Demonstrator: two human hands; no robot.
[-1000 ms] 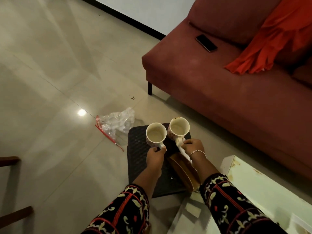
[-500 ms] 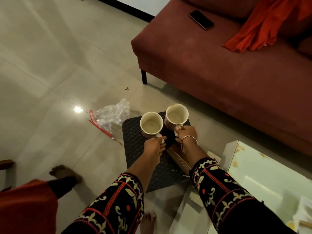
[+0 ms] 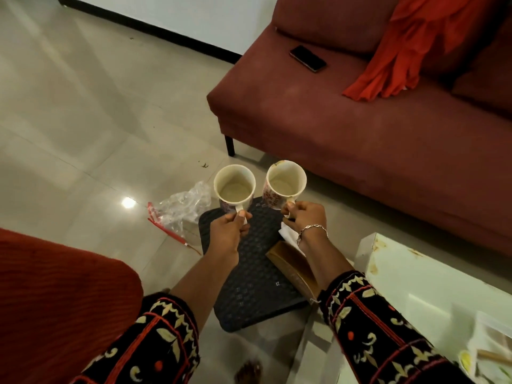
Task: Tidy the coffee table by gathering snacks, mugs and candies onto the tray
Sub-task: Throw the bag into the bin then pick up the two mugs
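Note:
I hold two cream mugs with flowered outsides by their handles, side by side above the far end of a black woven tray [image 3: 257, 275] that lies on the floor. My left hand [image 3: 231, 230] grips the left mug [image 3: 234, 187]. My right hand [image 3: 304, 217], with a silver bracelet at the wrist, grips the right mug [image 3: 285, 184]. Both mugs are upright and look empty. A brown box [image 3: 293, 268] and a white paper [image 3: 288, 234] lie on the tray's right side, partly under my right arm.
A white coffee table [image 3: 432, 289] stands at the lower right with snack packets [image 3: 490, 347] at its near end. A red sofa [image 3: 360, 128] with a black phone [image 3: 307, 58] and orange cloth [image 3: 399, 51] fills the right. A crumpled plastic bag [image 3: 182, 209] lies left of the tray.
Both mugs have risen off the tray and now hang above its far end. The view has shifted, and a red cushion now fills the lower left.

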